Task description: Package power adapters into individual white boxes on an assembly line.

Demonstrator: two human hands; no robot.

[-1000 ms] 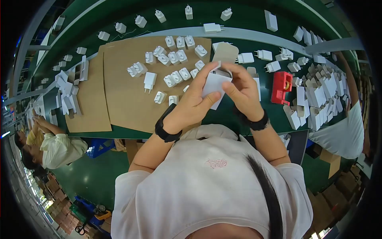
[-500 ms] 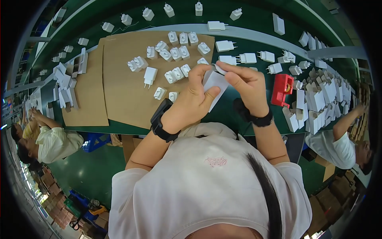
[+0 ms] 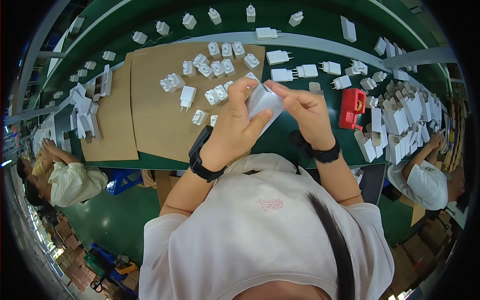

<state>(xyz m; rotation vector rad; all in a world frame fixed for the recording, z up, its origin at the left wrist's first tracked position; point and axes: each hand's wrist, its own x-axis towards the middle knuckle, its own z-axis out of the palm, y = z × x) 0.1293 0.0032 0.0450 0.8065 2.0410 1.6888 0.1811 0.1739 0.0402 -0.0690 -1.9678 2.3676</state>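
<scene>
One small white box (image 3: 266,106) is tilted above the green table (image 3: 274,142), near the right edge of a brown cardboard sheet (image 3: 160,120). The left hand (image 3: 232,125) holds it firmly, thumb across the near face and fingers curled about the far side. The right hand (image 3: 310,112) has its fingertips at the box's upper end; whether they pinch it or only press, I cannot tell. Many white plugs (image 3: 188,96) sit on the sheet, some in short rows. Farther right, a red tape dispenser (image 3: 346,109) rests near a crowded heap of white boxes (image 3: 407,117). One person in a pale shirt (image 3: 77,182) is at the left, another (image 3: 425,184) at the right.
</scene>
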